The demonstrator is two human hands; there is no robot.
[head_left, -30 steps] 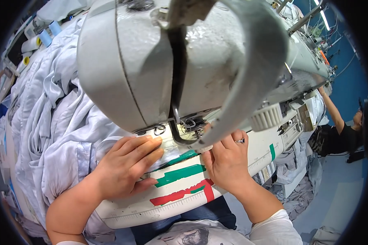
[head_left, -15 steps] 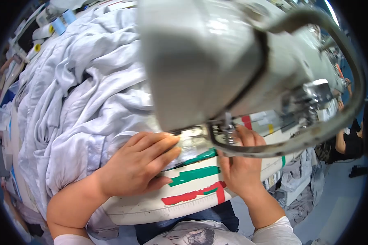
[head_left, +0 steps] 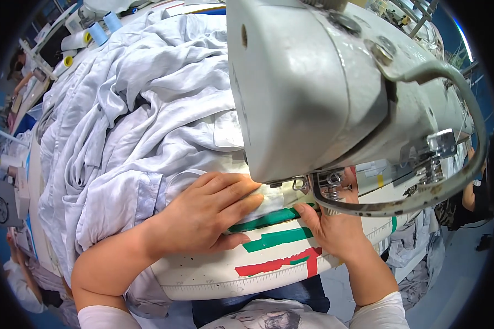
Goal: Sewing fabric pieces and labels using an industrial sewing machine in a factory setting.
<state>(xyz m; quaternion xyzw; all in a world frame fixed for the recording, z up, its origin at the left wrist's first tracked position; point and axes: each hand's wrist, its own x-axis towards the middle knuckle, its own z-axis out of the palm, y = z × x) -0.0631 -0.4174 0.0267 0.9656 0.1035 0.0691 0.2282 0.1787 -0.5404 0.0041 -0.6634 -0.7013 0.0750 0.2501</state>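
Note:
A grey-white sewing machine [head_left: 296, 93] fills the upper right, its needle area low over the bed. My left hand [head_left: 214, 211] lies palm down beside it on pale fabric [head_left: 271, 197], fingers stretched out and thumb apart. To the right of the needle area is my right hand [head_left: 337, 230], its thumb held away from the fingers. Those fingers are partly covered by the machine's metal parts and its curved grey bar [head_left: 400, 207]. Whether any cloth lies under them is hidden.
A large heap of pale blue-white cloth [head_left: 132, 104] covers the table's left side. Thread cones [head_left: 97, 34] stand at the far left. Green tape [head_left: 277, 238], red tape [head_left: 274, 263] and a ruler strip [head_left: 225, 286] run along the front edge. Other people work at both sides.
The view has shifted, so the machine, cloth and hands all sit farther right in the picture. Against the tape, both hands keep nearly the same place.

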